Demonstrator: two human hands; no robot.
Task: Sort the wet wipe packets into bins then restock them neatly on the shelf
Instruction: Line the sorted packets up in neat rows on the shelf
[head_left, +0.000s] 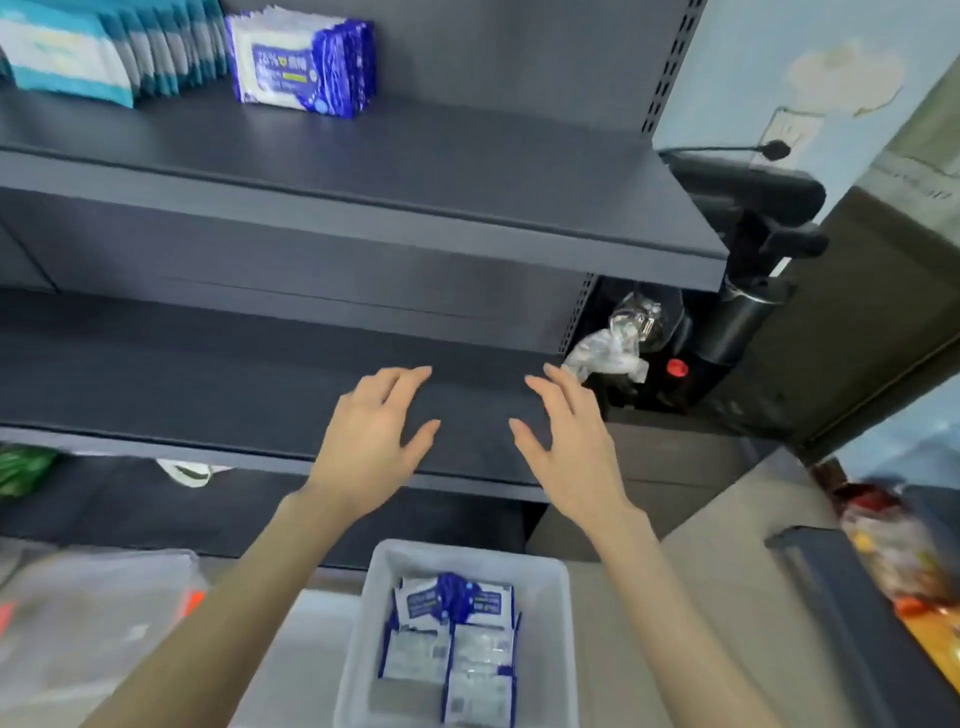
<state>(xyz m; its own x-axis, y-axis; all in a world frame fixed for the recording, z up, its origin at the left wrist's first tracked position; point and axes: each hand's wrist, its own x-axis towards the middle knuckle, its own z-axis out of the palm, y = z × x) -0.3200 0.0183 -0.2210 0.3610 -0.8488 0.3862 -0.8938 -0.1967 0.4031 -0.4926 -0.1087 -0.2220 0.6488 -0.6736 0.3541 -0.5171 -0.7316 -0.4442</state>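
Observation:
My left hand (371, 436) and my right hand (569, 441) hover side by side over the middle shelf board (182, 384), fingers spread and holding nothing. Below them a white bin (558, 623) holds several blue-and-white wet wipe packets (457, 644). On the top shelf (467, 171) a row of blue packets (306, 62) stands upright, with a row of teal-and-white packets (104, 52) to its left.
A black device with a red cap (727, 312) and crumpled clear plastic (605, 353) sit right of the shelf. A clear plastic bag (88, 623) lies at lower left. Colourful items (893, 551) lie at right. Something green (23, 467) shows on the lowest shelf.

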